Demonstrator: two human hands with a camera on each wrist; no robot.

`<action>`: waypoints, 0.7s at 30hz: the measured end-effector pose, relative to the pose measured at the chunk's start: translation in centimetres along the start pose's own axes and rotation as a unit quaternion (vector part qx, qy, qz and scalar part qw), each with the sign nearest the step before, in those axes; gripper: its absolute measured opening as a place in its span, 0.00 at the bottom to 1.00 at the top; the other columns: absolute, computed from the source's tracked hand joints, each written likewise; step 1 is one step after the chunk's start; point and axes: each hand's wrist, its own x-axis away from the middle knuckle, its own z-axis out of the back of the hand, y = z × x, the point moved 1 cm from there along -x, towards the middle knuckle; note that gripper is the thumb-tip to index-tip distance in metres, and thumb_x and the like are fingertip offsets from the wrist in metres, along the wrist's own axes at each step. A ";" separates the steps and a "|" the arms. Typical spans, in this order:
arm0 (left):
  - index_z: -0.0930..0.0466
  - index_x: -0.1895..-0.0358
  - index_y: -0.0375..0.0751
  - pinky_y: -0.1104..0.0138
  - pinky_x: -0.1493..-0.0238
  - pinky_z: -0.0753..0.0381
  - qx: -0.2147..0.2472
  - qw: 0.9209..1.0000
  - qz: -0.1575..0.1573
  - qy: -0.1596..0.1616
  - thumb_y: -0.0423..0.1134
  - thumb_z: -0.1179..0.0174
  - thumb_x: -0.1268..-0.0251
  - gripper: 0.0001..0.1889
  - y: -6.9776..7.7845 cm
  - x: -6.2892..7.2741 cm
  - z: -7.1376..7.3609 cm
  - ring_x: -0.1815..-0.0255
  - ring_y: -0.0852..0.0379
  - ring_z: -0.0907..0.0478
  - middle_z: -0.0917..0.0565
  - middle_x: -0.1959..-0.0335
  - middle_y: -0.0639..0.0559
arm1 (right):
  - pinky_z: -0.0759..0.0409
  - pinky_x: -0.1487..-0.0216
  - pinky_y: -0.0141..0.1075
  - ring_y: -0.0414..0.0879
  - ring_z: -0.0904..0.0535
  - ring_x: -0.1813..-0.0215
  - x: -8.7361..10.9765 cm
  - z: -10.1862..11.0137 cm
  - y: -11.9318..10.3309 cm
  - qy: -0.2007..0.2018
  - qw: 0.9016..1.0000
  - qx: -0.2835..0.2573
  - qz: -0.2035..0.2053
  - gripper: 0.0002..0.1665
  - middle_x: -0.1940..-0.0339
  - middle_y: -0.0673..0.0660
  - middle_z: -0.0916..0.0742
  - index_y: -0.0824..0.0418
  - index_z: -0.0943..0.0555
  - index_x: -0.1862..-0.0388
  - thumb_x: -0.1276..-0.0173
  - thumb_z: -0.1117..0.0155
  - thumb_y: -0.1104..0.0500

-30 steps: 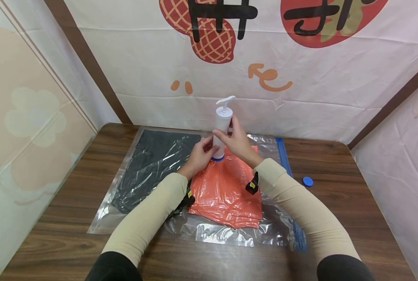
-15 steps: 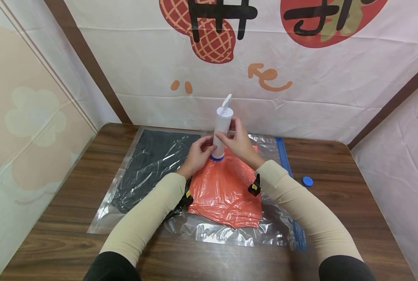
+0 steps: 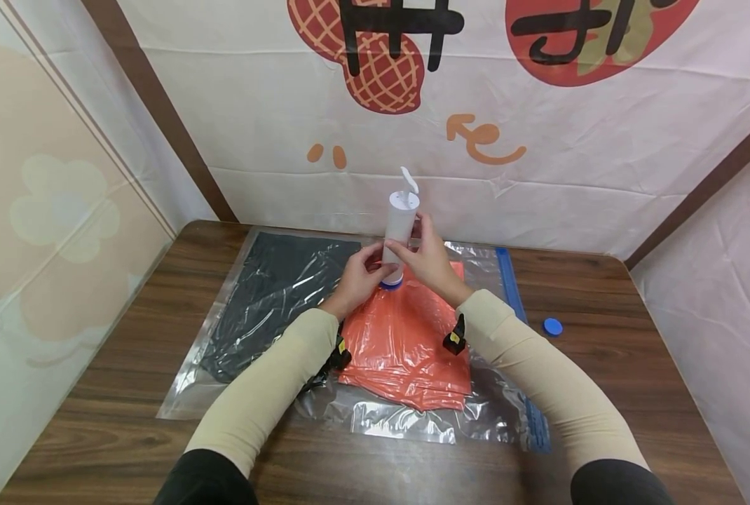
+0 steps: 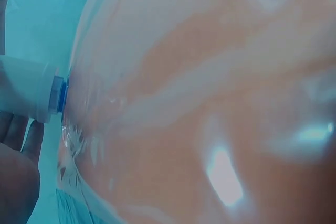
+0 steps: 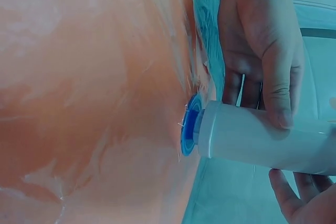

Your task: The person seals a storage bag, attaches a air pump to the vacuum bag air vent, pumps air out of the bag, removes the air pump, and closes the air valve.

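A white hand vacuum pump (image 3: 399, 226) with a T-shaped handle stands near upright, its lower end on the blue valve (image 5: 190, 129) of a clear vacuum storage bag (image 3: 406, 425). Inside the bag lies folded orange-red material (image 3: 406, 344). My left hand (image 3: 357, 277) holds the pump's barrel low down, its thumb across the front. Higher up the barrel, my right hand (image 3: 434, 258) grips from the right side. In the right wrist view, the left thumb lies along the barrel while the right fingers touch it from below.
Dark folded material (image 3: 280, 294) lies under clear plastic on the left. A blue zip strip (image 3: 509, 280) runs along the bag's right edge. Right of it, a round blue cap (image 3: 552, 327) lies on the wooden table (image 3: 608, 337). A printed fabric wall (image 3: 577, 182) rises behind.
The pump's T-handle has turned, from lying sideways to pointing more front to back. Both hands stay on the barrel in nearly the same place.
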 end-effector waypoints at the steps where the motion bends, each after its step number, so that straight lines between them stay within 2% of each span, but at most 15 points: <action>1: 0.27 0.31 0.36 0.56 0.35 0.23 0.002 1.000 0.000 0.002 0.34 0.34 0.31 0.26 0.0 0.0 0.0 0.37 0.44 0.22 0.20 0.39 0.38 | 0.20 0.41 0.49 0.56 0.22 0.40 0.0 0.0 0.0 0.000 1.000 -0.001 -0.005 0.42 0.41 0.67 0.20 0.65 0.40 0.26 0.30 0.29 0.57; 6: 0.26 0.33 0.36 0.56 0.36 0.22 0.001 1.000 0.001 0.012 0.34 0.33 0.32 0.26 0.1 0.0 -0.2 0.38 0.45 0.21 0.20 0.40 0.38 | 0.20 0.40 0.50 0.56 0.22 0.39 0.2 0.1 -0.1 -0.005 1.000 -0.006 -0.005 0.39 0.40 0.66 0.21 0.65 0.39 0.27 0.29 0.30 0.57; 13: 0.27 0.35 0.36 0.56 0.38 0.21 -0.010 1.000 0.016 0.025 0.37 0.30 0.33 0.26 -0.2 0.0 -0.2 0.41 0.46 0.21 0.20 0.43 0.40 | 0.22 0.37 0.49 0.58 0.23 0.37 0.1 -0.2 0.0 -0.015 1.000 -0.022 0.014 0.38 0.37 0.67 0.21 0.66 0.39 0.24 0.27 0.33 0.61; 16: 0.28 0.35 0.37 0.56 0.37 0.21 -0.006 1.000 0.019 0.019 0.38 0.30 0.34 0.27 -0.2 0.0 -0.1 0.41 0.46 0.21 0.20 0.42 0.40 | 0.21 0.37 0.48 0.59 0.23 0.37 -0.1 -0.2 0.1 -0.015 0.999 -0.024 0.019 0.38 0.38 0.68 0.21 0.66 0.40 0.23 0.26 0.34 0.62; 21: 0.29 0.29 0.37 0.56 0.35 0.23 0.005 1.000 0.001 -0.008 0.35 0.33 0.31 0.29 -0.1 -0.1 0.1 0.37 0.45 0.22 0.21 0.38 0.39 | 0.21 0.38 0.50 0.61 0.23 0.38 -0.2 -0.1 0.1 -0.014 0.999 -0.039 0.018 0.38 0.38 0.69 0.22 0.66 0.40 0.23 0.27 0.36 0.65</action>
